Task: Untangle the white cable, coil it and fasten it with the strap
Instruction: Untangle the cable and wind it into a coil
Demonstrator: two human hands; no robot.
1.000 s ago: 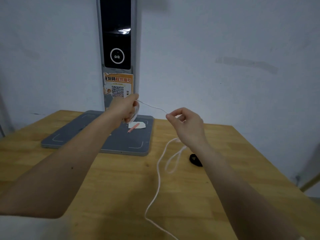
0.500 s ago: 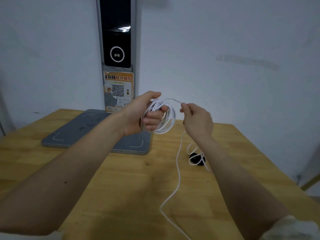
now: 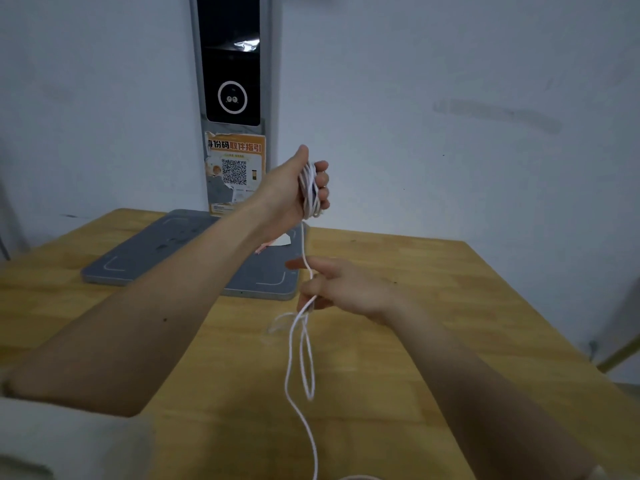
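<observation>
A bundle of loops of the thin white cable (image 3: 309,192) is being gripped in the raised left hand (image 3: 294,188), whose fingers are being curled round the coils while the thumb is being pointed upward. From the underside of that bundle a single strand is being let down to the right hand (image 3: 341,287), which is being held lower, just above the light wooden table (image 3: 433,306). The strand is being passed across the right hand between its extended index finger and the curled remaining fingers, which are being closed loosely about it; how firmly it is being held cannot be told. Below the right hand the cable is being left hanging in a long narrow loop, and a further length is being trailed over the tabletop toward the near edge of the view. Behind the hands a flat grey rectangular platform (image 3: 194,258) with white corner marks is being supported by the table, and a small white paper scrap (image 3: 283,239) is being shown on it. At the wall a tall grey column with a black panel (image 3: 232,60) and an orange poster bearing a square code (image 3: 236,168) is being seen.
</observation>
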